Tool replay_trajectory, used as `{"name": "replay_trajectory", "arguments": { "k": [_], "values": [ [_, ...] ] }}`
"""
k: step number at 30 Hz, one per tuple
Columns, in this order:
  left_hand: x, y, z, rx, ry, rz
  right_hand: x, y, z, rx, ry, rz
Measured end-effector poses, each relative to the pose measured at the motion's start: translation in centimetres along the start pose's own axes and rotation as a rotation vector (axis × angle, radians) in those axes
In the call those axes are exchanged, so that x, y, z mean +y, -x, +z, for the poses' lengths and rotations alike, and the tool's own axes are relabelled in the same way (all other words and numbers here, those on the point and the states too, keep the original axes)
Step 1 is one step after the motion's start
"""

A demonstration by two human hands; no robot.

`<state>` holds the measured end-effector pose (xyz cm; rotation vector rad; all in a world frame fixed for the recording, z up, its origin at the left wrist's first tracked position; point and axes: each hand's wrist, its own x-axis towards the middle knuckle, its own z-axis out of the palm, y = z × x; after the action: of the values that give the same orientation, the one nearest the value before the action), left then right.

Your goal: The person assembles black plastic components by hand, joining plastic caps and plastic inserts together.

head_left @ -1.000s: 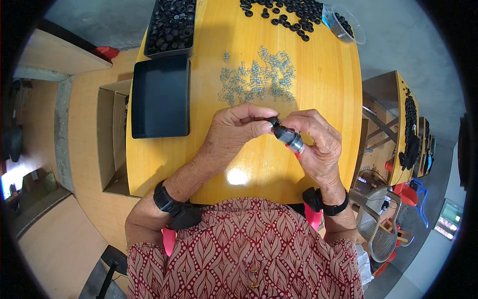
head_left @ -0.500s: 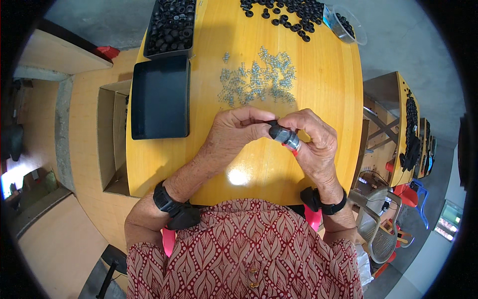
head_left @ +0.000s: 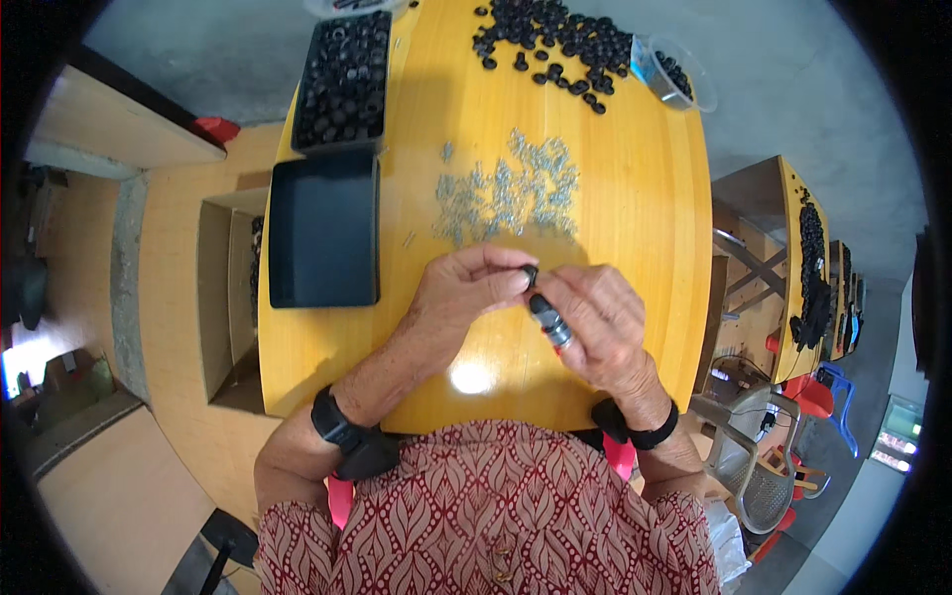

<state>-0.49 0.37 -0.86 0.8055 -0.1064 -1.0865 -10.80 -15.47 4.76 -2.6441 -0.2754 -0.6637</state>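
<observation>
Rightward, the glossy yellow table (head_left: 654, 198) runs to a curved edge; leftward, the rim of a black tray (head_left: 322, 228) bounds the hands' room. Beyond the table's right side stands a perforated chair (head_left: 767, 496). Over the table, the left hand (head_left: 461, 288) pinches a small black part (head_left: 531, 273); the right hand (head_left: 603, 322) grips a shiny-banded dark cylinder (head_left: 544, 313) beside it

Two hands (head_left: 461, 297), one cylindrical tool (head_left: 552, 325), two rectangular black containers (head_left: 324, 233), two black wristbands (head_left: 654, 431)
</observation>
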Motion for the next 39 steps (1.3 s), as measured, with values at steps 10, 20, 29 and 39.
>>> {"name": "replay_trajectory", "arguments": {
  "k": [10,20,29,39],
  "values": [
    [0.0,0.2,0.3,0.001,0.003,0.004,2.8,-3.5,-3.1,-0.121,0.019,0.011],
    [-0.2,0.3,0.7,-0.026,-0.012,0.010,13.5,-10.1,-2.7,0.019,-0.060,0.395],
    [0.1,0.6,1.3,0.001,-0.021,-0.049,16.1,-20.1,3.2,-0.340,0.393,0.610],
    [0.1,0.6,1.6,0.031,-0.053,-0.084,15.7,-21.6,5.4,-0.454,0.474,0.490]
  ]
}}
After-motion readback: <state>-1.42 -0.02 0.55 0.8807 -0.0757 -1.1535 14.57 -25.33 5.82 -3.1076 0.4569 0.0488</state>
